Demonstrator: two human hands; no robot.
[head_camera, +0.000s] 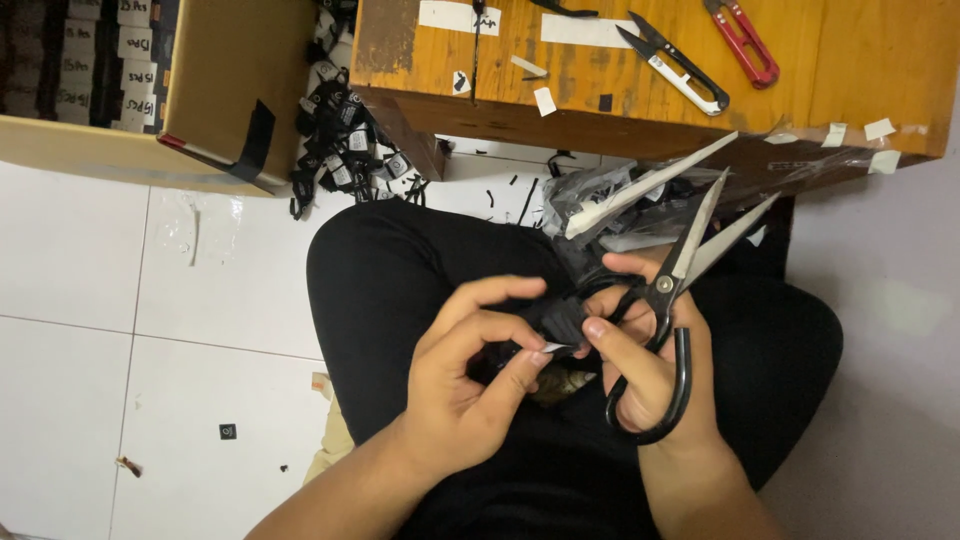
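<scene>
My left hand (470, 380) pinches a small black fabric piece (562, 318) with a white tag end, held over my lap in black trousers. My right hand (650, 350) also grips that black piece with thumb and forefinger, while its other fingers pass through the handle loops of large black scissors (672, 300). The scissor blades are spread apart and point up and right, away from the fabric. Both hands meet at the centre of the view.
A wooden table (860, 70) lies ahead with black-and-white thread snips (676, 66), red snips (742, 40) and bits of white tape. Clear plastic bags (620, 205) hang below its edge. A cardboard box (230, 90) and a pile of black labels (345, 140) sit on the white tiled floor (150, 330).
</scene>
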